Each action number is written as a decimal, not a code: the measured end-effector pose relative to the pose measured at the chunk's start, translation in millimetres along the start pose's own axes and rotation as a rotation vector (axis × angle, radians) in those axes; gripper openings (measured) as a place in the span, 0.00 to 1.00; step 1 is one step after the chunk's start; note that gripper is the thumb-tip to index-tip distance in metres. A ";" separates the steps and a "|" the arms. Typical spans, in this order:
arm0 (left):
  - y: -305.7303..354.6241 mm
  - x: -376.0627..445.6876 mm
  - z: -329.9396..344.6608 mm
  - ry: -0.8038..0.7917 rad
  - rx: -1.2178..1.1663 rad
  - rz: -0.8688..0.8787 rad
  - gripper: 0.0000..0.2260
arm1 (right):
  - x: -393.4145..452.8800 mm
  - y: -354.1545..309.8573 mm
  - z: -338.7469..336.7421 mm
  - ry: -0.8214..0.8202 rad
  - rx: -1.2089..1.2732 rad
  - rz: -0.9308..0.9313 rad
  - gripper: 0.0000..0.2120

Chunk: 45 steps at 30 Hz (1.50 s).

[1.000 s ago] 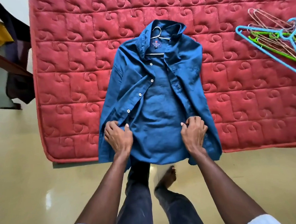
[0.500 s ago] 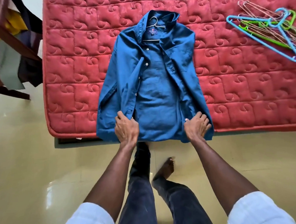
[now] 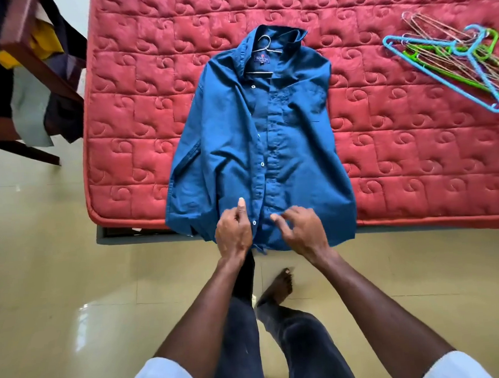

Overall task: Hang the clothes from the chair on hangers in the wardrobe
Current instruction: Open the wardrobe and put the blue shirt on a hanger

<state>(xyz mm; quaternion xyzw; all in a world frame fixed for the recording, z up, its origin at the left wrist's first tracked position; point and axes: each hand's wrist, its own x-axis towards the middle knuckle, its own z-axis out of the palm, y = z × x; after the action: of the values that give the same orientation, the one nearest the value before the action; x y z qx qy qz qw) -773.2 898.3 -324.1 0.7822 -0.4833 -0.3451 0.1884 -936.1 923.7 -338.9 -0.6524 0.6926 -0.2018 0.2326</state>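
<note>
Only text showing anywhere is sitting on the small dark neck label (image 3: 261, 58) inside the blue shirt (image 3: 240, 137) collar, and it's coming out too blurry to read.

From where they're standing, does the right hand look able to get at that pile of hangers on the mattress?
Probably yes. The right hand rests at the blue shirt hem, and only bare red mattress lies between it and the hangers, though it looks a long stretch.

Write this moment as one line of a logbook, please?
stage: closing shirt front | blue shirt: flat on red mattress, hanger in collar | left hand: on placket | right hand: fingers spread over hem
</note>
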 end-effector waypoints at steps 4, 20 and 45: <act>5.9 32.0 3.5 -0.056 0.105 0.258 0.12 | 28.9 8.7 -1.3 -0.010 0.133 0.273 0.11; 116.1 239.6 30.0 -0.181 0.318 0.448 0.07 | 225.9 0.7 18.5 -0.038 0.072 0.394 0.10; 226.9 484.3 36.2 -0.118 -0.150 -0.139 0.11 | 477.6 42.5 -13.6 0.504 0.197 0.782 0.26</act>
<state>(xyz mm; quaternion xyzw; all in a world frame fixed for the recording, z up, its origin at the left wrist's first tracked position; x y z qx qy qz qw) -798.7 365.7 -379.8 0.7759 -0.4110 -0.4379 0.1931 -997.9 449.9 -380.8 -0.2483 0.8985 -0.3160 0.1765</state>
